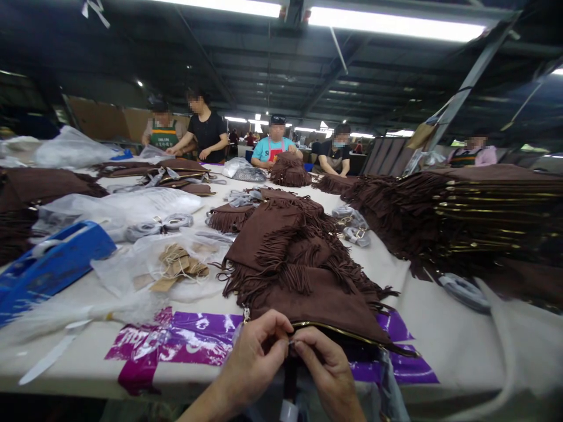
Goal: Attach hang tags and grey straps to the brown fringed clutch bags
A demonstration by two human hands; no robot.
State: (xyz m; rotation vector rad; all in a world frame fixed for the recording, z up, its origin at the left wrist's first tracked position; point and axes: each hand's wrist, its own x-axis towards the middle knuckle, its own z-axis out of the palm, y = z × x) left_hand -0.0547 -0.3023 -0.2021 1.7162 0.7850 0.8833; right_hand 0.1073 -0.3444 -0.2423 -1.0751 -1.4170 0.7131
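A brown suede fringed bag lies at the table's near edge on a purple plastic sheet. Its gold zipper runs along the open top edge. My left hand and my right hand meet at the zipper's left end, fingertips pinched together on the zipper pull. A dark strap hangs down between my wrists. More fringed bags are piled just behind it.
A tall stack of fringed bags fills the right side. A blue tray, clear plastic bags and paper tags lie to the left. Several people work at the table's far end.
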